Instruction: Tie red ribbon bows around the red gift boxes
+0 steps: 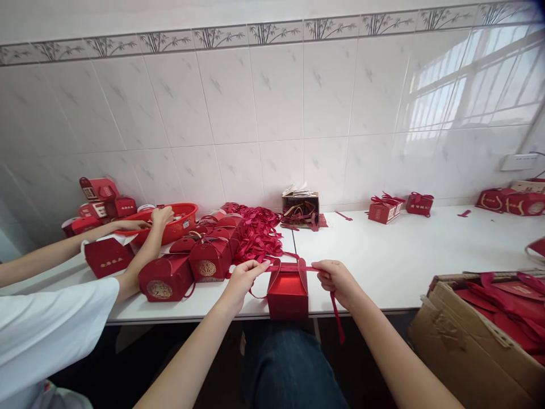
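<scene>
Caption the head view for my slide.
Left hand and right hand hold red ribbon out on either side of a red box near a ribbon pile.

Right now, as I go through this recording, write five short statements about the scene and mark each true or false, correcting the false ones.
1. The wearer's left hand and right hand both grip red ribbon at the front box. True.
2. The red basket is right of the loose ribbon pile. False: it is left of the pile.
3. A cardboard carton at the lower right holds red items. True.
4. The co-worker's hands are on the front box. False: they are at the basket.
5. The tiled wall has a bamboo-patterned band. True.
</scene>
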`<state>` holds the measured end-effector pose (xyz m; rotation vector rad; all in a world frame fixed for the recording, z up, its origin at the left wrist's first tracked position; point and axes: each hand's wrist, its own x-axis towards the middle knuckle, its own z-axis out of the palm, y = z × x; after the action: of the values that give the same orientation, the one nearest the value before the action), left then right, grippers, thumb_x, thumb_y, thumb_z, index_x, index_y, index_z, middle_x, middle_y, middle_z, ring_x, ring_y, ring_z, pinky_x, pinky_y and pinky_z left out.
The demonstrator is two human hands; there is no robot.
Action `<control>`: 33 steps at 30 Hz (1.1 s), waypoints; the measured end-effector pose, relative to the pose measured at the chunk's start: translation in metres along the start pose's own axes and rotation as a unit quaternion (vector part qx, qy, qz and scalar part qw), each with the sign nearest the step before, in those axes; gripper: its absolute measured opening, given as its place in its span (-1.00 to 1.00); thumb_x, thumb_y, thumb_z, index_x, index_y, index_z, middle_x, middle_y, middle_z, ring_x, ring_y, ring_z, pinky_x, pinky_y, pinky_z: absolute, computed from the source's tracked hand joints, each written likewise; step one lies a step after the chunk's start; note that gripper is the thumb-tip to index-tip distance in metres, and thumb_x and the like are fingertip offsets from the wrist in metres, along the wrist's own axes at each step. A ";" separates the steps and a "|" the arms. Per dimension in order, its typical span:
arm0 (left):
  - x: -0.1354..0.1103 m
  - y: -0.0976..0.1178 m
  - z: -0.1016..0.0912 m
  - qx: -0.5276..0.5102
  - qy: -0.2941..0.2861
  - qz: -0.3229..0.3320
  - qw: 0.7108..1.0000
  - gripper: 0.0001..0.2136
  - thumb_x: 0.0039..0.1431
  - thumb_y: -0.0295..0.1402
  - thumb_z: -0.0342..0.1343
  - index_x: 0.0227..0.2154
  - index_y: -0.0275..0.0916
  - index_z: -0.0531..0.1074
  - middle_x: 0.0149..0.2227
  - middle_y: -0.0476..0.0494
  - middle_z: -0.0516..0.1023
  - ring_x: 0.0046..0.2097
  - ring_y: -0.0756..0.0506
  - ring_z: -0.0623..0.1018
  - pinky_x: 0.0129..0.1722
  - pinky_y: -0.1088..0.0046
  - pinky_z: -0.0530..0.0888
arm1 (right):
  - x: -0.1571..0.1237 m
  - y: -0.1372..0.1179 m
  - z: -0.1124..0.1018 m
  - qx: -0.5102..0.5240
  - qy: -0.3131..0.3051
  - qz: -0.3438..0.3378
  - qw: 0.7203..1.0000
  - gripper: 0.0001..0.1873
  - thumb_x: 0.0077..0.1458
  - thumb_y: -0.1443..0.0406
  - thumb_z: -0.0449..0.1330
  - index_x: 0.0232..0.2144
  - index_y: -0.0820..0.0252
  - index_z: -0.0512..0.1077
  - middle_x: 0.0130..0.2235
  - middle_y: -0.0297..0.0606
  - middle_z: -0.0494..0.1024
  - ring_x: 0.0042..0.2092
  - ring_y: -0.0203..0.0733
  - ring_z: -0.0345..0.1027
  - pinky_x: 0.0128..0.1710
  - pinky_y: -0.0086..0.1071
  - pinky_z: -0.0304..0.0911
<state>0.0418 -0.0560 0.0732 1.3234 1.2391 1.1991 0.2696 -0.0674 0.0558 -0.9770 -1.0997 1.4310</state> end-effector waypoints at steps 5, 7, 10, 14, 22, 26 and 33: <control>0.002 -0.009 -0.001 0.015 0.004 -0.022 1.000 -0.52 -0.26 0.00 0.29 -0.67 -0.23 0.15 -0.67 0.17 0.02 -0.62 0.12 0.03 -0.62 0.54 -0.06 | 0.005 0.012 -0.004 0.000 0.001 0.021 1.000 -0.47 -0.19 0.11 0.29 -0.74 0.15 -0.01 -0.75 -0.57 -0.07 -0.66 -0.52 -0.35 -0.62 -0.44 -0.45; 0.002 -0.013 -0.002 0.023 0.004 -0.030 0.999 -0.52 -0.26 0.01 0.28 -0.67 -0.24 0.16 -0.68 0.17 0.02 -0.62 0.13 0.03 -0.63 0.55 -0.06 | 0.006 0.017 -0.006 -0.005 0.001 0.026 1.000 -0.45 -0.19 0.09 0.30 -0.74 0.16 -0.01 -0.75 -0.58 -0.07 -0.66 -0.53 -0.36 -0.62 -0.45 -0.45; 0.001 -0.021 -0.004 0.029 -0.002 -0.037 0.999 -0.53 -0.23 0.01 0.27 -0.66 -0.23 0.16 -0.68 0.18 0.03 -0.63 0.13 0.02 -0.64 0.55 -0.06 | 0.006 0.026 -0.010 -0.014 0.002 0.031 0.999 -0.43 -0.18 0.06 0.31 -0.74 0.17 -0.01 -0.75 -0.58 -0.05 -0.66 -0.54 -0.35 -0.62 -0.45 -0.45; -0.002 -0.031 -0.004 0.022 -0.025 -0.048 0.998 -0.51 -0.17 0.02 0.23 -0.68 -0.21 0.08 -0.70 0.18 0.02 -0.66 0.14 0.01 -0.66 0.55 -0.08 | 0.005 0.042 -0.014 -0.016 -0.024 0.028 0.999 -0.41 -0.13 0.00 0.27 -0.71 0.17 -0.02 -0.72 -0.58 -0.06 -0.66 -0.54 -0.34 -0.62 -0.45 -0.44; 0.004 -0.061 0.005 0.024 -0.008 -0.036 0.999 -0.52 -0.07 0.09 0.05 -0.72 -0.16 0.03 -0.80 0.16 0.00 -0.77 0.08 0.05 -0.70 0.50 -0.08 | 0.003 0.064 -0.013 -0.069 -0.016 -0.037 0.997 -0.40 -0.07 -0.12 0.16 -0.71 0.16 0.01 -0.71 -0.55 -0.08 -0.65 -0.49 -0.30 -0.64 -0.46 -0.38; 0.007 -0.073 0.008 0.055 0.035 -0.002 0.998 -0.52 -0.06 0.09 0.03 -0.73 -0.16 0.02 -0.80 0.14 -0.02 -0.73 0.08 0.04 -0.67 0.49 -0.06 | 0.004 0.066 -0.010 -0.131 0.019 -0.068 0.989 -0.40 -0.07 -0.16 0.12 -0.72 0.15 0.06 -0.71 -0.51 -0.06 -0.64 -0.46 -0.28 -0.65 -0.46 -0.34; 0.001 -0.075 0.013 0.108 0.075 0.047 0.990 -0.51 -0.02 0.09 -0.01 -0.74 -0.18 0.02 -0.74 0.09 -0.02 -0.64 0.06 0.03 -0.60 0.47 -0.04 | 0.005 0.071 -0.011 -0.166 0.048 -0.087 0.981 -0.42 -0.04 -0.14 0.10 -0.72 0.16 0.08 -0.68 -0.48 -0.06 -0.61 -0.43 -0.24 -0.64 -0.46 -0.28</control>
<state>0.0484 -0.0504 -0.0022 1.4841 1.4608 1.2782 0.2622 -0.0645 -0.0152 -1.1401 -1.3443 1.0678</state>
